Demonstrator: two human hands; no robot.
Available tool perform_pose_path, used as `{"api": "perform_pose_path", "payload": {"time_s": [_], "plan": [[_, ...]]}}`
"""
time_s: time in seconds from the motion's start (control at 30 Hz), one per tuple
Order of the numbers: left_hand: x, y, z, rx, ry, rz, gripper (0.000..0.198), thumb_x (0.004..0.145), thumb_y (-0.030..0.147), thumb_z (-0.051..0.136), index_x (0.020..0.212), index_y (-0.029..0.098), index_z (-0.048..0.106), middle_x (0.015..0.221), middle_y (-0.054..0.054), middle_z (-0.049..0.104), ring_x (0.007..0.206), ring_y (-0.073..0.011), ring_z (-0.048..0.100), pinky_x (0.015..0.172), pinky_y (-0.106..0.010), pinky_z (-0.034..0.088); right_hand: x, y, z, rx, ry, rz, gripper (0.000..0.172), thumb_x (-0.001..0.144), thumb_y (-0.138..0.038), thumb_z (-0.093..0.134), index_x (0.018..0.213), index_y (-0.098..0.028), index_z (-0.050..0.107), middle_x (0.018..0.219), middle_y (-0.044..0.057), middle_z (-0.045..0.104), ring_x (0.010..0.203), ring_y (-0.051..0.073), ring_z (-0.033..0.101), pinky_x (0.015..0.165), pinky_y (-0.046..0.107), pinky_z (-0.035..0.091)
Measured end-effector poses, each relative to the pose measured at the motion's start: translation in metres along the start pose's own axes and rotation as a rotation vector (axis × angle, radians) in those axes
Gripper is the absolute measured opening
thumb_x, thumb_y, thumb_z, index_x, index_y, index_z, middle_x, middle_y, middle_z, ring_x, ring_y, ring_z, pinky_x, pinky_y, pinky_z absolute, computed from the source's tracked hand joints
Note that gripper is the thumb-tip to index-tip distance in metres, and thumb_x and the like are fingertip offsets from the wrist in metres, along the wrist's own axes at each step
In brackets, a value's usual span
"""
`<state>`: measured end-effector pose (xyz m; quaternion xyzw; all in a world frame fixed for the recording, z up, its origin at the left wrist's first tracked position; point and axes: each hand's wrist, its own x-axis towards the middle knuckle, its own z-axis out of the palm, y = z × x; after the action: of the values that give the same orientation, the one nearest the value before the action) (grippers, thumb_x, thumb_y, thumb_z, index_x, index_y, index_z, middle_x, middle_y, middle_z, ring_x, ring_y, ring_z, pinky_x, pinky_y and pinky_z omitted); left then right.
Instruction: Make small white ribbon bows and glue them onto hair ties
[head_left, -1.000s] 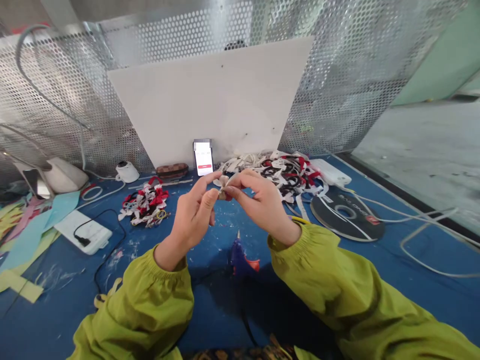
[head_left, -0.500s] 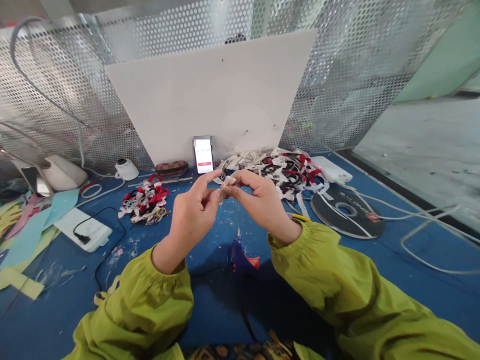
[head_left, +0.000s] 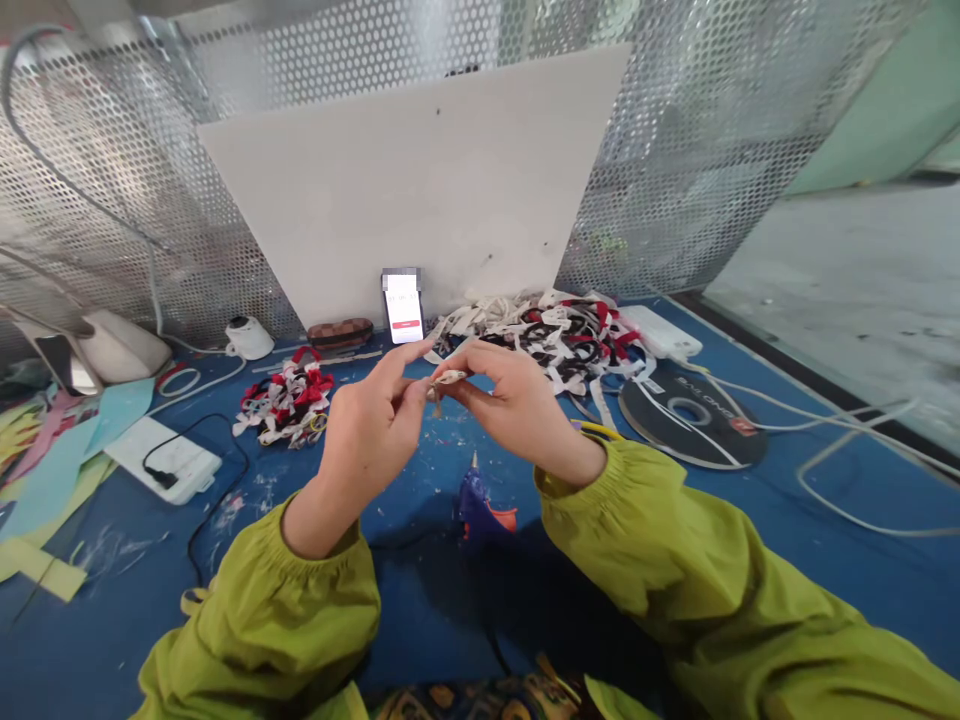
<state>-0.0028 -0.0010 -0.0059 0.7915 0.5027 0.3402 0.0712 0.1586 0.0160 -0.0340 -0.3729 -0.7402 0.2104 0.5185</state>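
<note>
Head view: at frame centre, the left hand (head_left: 367, 435) and right hand (head_left: 517, 410) are pinching a ribbon piece (head_left: 448, 378), both grips clamped on it; likely light, floppy, best pinched mid-strip.

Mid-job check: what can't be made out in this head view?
All in the head view:
- Small pale piece, pinched between left hand and right hand: fingertips cover most of it, shape unclear.
- Phone: screen top blurred, text too small.
- Glue gun: rear lost in shadow between the sleeves.
- Disc: lettering too small to read.
- Coloured paper sheets: cut off by the left edge.
</note>
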Motion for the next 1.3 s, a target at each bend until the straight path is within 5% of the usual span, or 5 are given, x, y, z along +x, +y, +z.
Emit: {"api": "perform_pose_path", "payload": {"time_s": [0.27,0.47,0.77,1.13,1.3], "plan": [[0.002,-0.002,0.0,0.279,-0.025,0.183,0.044,0.09,0.021,0.036,0.13,0.017,0.055,0.055,0.001,0.066,0.045,-0.0149,0.058,0.047,-0.024,0.036,-0.002,0.001,0.009,0.053,0.043,0.153,0.012,0.082,-0.028,0.063,0.076,-0.018,0.063,0.075,0.003,0.065,0.071,0.016,0.06,0.066,0.028,0.047],[0.002,-0.004,0.002,0.433,-0.052,0.218,0.039,0.09,0.025,0.04,0.123,0.019,0.06,0.065,-0.003,0.071,0.052,-0.0181,0.062,0.047,-0.027,0.032,-0.004,0.002,0.004,-0.126,-0.019,0.148,0.007,0.08,-0.017,0.059,0.083,-0.018,0.065,0.078,0.003,0.071,0.073,0.018,0.065,0.067,0.029,0.046],[0.004,-0.006,-0.001,0.13,-0.103,0.104,0.022,0.085,0.03,0.056,0.096,0.018,0.071,0.066,-0.003,0.07,0.051,-0.0142,0.056,0.05,-0.025,0.034,-0.005,-0.006,-0.001,-0.188,-0.11,0.115,0.014,0.073,-0.013,0.06,0.084,-0.02,0.06,0.079,0.003,0.07,0.073,0.017,0.065,0.064,0.028,0.045],[0.008,-0.006,-0.005,-0.389,-0.243,-0.104,0.013,0.079,0.029,0.066,0.077,0.016,0.065,0.062,0.0,0.067,0.048,-0.0097,0.059,0.048,-0.02,0.044,-0.002,-0.005,-0.002,0.305,-0.206,0.352,0.024,0.067,-0.013,0.059,0.088,-0.02,0.049,0.074,-0.001,0.06,0.064,0.013,0.06,0.057,0.027,0.047],[0.011,-0.008,-0.002,-0.48,-0.25,-0.12,0.016,0.082,0.029,0.062,0.075,0.016,0.059,0.059,0.0,0.064,0.045,-0.0076,0.054,0.045,-0.018,0.041,-0.002,-0.007,-0.003,0.259,-0.213,0.253,0.022,0.068,-0.01,0.056,0.087,-0.02,0.05,0.073,-0.002,0.059,0.064,0.012,0.057,0.061,0.027,0.048]]}}
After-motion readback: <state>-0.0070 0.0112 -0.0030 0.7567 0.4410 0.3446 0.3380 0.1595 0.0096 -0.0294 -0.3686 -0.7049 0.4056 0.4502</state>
